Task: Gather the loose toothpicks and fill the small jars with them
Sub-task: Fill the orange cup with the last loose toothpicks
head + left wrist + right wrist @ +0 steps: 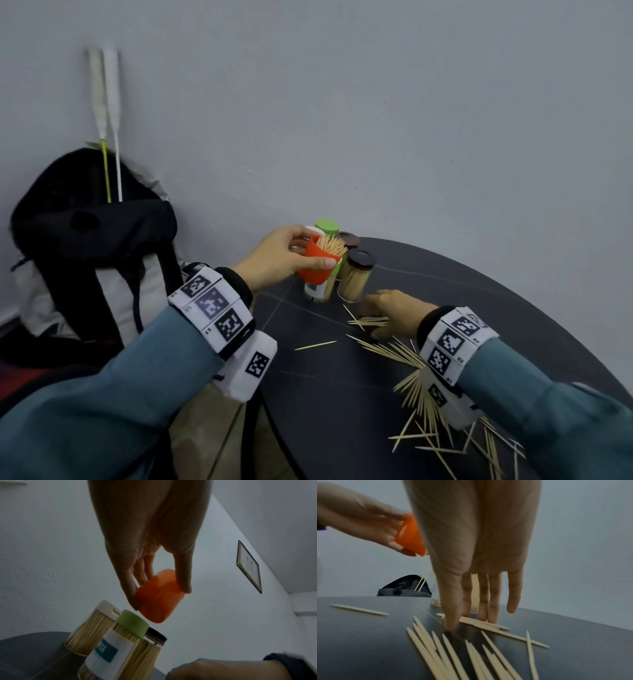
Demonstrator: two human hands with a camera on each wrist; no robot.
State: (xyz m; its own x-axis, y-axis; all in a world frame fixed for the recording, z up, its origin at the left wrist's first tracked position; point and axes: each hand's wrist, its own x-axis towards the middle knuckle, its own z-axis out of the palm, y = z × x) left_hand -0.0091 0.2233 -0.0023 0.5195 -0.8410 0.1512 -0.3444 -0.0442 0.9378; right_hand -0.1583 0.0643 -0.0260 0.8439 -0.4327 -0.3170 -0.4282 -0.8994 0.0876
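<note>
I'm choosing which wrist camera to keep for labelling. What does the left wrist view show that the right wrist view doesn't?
Only the left wrist view shows the capped jars: green lid, cream lid, dark lid, plus a framed picture.

Only the right wrist view shows the loose toothpicks on the table, the right hand with fingers straight on them, and a backpack.

Both show the left hand holding the orange jar.

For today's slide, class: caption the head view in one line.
Left hand holds an orange jar of toothpicks while right hand gathers loose toothpicks on a dark table.
</note>
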